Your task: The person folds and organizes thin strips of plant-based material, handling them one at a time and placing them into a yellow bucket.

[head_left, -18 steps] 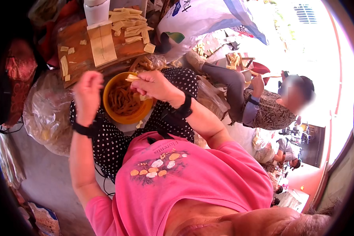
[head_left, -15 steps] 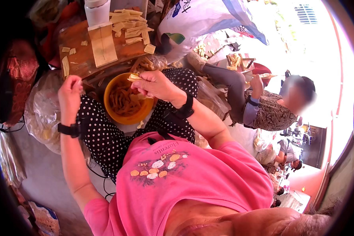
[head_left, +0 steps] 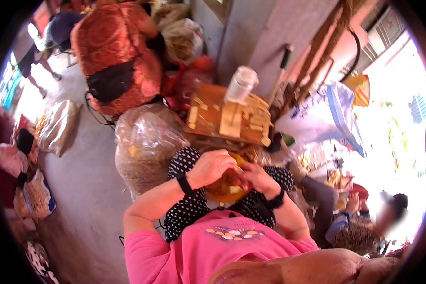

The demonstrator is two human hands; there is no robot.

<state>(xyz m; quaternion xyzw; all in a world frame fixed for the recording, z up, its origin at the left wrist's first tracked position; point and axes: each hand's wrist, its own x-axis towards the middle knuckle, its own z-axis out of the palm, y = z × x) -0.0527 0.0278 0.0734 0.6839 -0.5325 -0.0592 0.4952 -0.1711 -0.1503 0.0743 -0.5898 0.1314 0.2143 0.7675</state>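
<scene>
L hand, at 10 o'clock of bowl, has fingers bent close, its hold I cannot tell, while approx. 1 o'clock the strip, prob. light, stiff, maybe brittle, best taken mid-length, seems pinched in curled fingers of R hand, 3 o'clock.

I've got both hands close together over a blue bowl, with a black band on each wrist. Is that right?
Not quite: the bowl is yellow-orange, not blue, as the head view shows. The left hand and right hand are close together over it, with a black band on each wrist.
</scene>
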